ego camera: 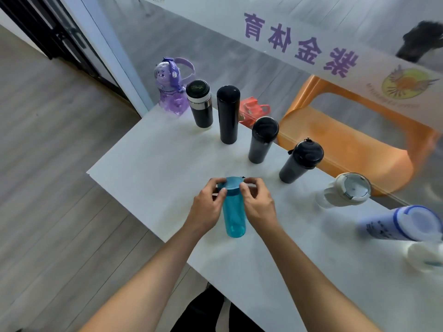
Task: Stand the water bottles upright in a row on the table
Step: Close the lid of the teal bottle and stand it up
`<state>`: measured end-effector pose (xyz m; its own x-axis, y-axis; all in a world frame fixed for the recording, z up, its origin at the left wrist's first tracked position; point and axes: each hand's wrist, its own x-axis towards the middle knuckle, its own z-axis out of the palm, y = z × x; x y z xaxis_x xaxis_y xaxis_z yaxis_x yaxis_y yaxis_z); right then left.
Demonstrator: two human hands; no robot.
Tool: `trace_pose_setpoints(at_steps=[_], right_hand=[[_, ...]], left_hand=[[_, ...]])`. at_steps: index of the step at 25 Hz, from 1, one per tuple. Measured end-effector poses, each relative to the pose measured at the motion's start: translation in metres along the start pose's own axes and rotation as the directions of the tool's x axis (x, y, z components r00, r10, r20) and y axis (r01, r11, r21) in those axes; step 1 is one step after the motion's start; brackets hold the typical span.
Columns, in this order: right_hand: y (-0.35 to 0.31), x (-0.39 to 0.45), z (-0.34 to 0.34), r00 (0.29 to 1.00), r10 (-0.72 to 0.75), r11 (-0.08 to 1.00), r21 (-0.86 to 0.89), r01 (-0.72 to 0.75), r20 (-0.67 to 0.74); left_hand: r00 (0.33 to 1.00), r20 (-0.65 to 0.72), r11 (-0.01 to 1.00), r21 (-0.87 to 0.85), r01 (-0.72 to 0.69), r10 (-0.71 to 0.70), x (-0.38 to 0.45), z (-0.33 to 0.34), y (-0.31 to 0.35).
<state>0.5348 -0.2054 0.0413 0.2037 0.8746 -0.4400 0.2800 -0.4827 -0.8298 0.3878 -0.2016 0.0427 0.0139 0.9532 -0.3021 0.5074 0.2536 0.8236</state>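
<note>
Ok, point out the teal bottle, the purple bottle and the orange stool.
teal bottle [234, 219], head view, on its clear body.
purple bottle [170, 92], head view, on its body.
orange stool [347, 144], head view, on its seat.

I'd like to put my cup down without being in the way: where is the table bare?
Bare: the table's near-left part, between the black bottles and the blue bottle both hands hold, and the near edge by the right forearm. Crowded: the far row and right end.
</note>
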Motion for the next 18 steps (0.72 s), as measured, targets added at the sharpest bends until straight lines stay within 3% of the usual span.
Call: trace_pose_setpoints(at_steps=[8, 13, 18], right_hand=[[0.028, -0.071, -0.013, 0.98, 0.148, 0.988, 0.062, -0.141, -0.13], [0.039, -0.1, -0.038, 0.954, 0.123, 0.985, 0.151, -0.084, -0.272], [0.065, -0.132, -0.084, 0.888, 0.164, 0.969, 0.237, -0.065, -0.429]], left_hand=[[0.991, 0.102, 0.993, -0.079, 0.092, -0.084, -0.057, 0.007, -0.001], [0.981, 0.177, 0.997, -0.048, -0.068, 0.076, -0.072, 0.022, 0.022], [0.93, 0.31, 0.98, -0.041, -0.193, 0.196, -0.092, 0.065, 0.053]])
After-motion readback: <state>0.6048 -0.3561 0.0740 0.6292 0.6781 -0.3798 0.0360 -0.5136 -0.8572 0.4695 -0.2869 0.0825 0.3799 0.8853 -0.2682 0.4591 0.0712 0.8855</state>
